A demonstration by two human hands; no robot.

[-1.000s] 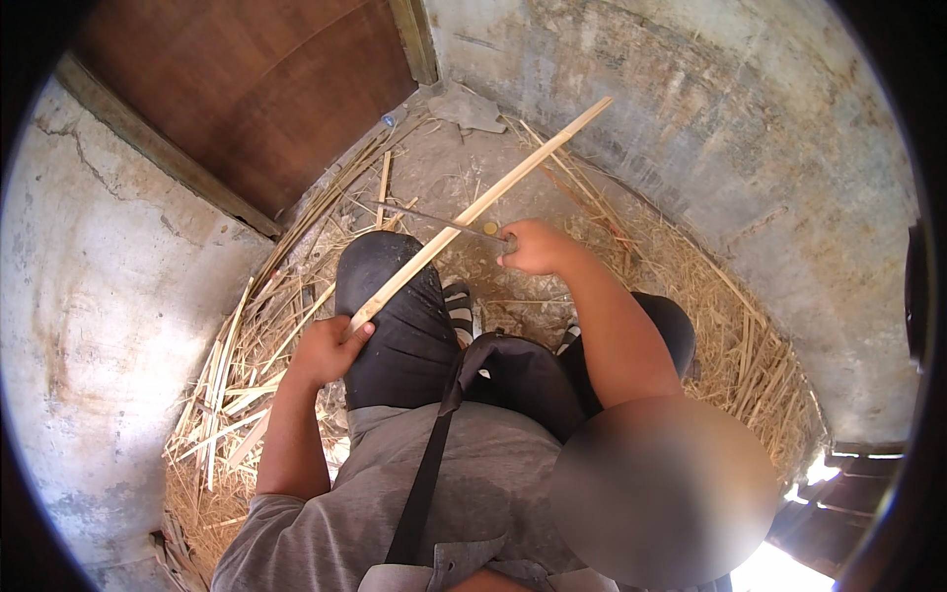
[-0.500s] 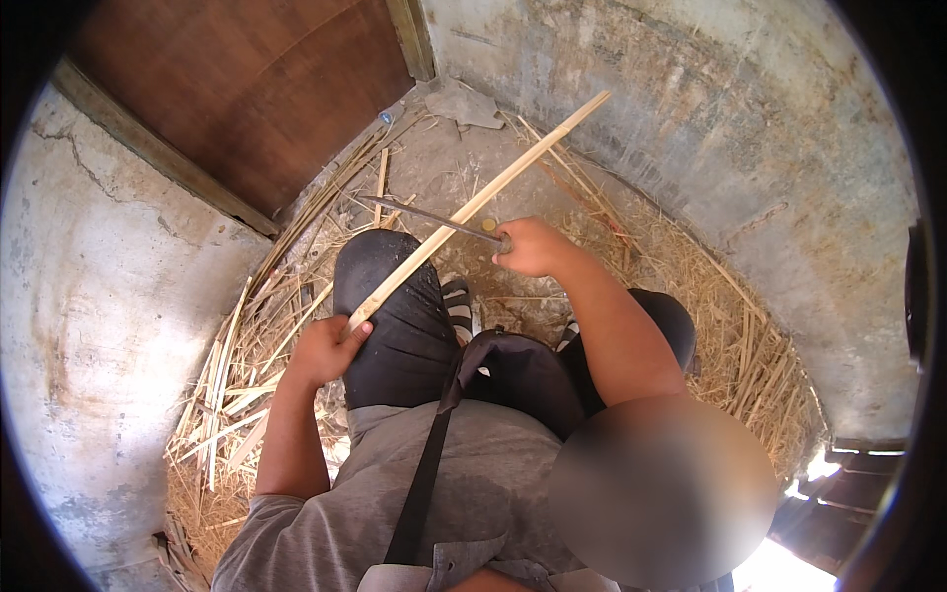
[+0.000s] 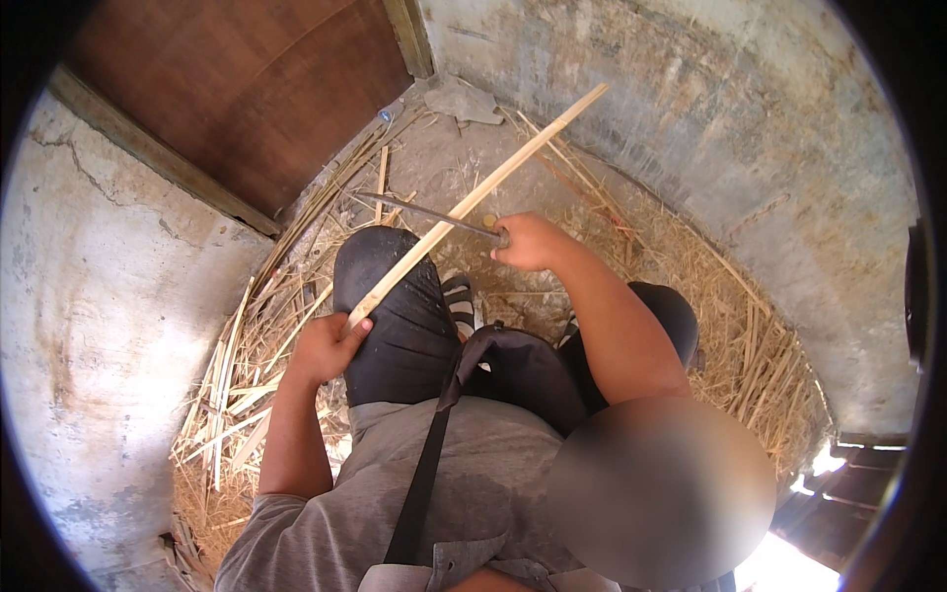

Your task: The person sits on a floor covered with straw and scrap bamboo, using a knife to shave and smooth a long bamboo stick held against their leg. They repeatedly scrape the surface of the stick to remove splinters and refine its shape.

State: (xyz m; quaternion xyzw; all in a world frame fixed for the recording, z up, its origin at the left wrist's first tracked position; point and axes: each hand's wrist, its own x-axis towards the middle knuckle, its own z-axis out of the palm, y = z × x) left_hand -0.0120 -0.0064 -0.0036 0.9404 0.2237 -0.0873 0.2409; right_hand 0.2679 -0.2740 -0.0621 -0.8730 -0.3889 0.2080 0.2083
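Observation:
A long, pale strip of split bamboo (image 3: pixel 505 176) slants from lower left to upper right across my left thigh. My left hand (image 3: pixel 327 349) is closed on its near end, thumb on top, close to my left knee. In my right hand (image 3: pixel 527 243) I grip the handle of a long, thin-bladed knife (image 3: pixel 406 207). The blade points left and crosses the strip beyond my knee, apparently passing beneath it. Whether its edge bites into the bamboo I cannot tell.
Bamboo strips (image 3: pixel 229 395) and shavings lie heaped at my left, with more shavings (image 3: pixel 735 345) along the right wall (image 3: pixel 691 109). A brown door panel (image 3: pixel 247 89) stands at the far left. A flat grey slab (image 3: pixel 462 102) lies in the far corner.
My right hand and the knife have shifted very slightly. The strip's far end sits a touch higher in the picture. Both grips stay the same.

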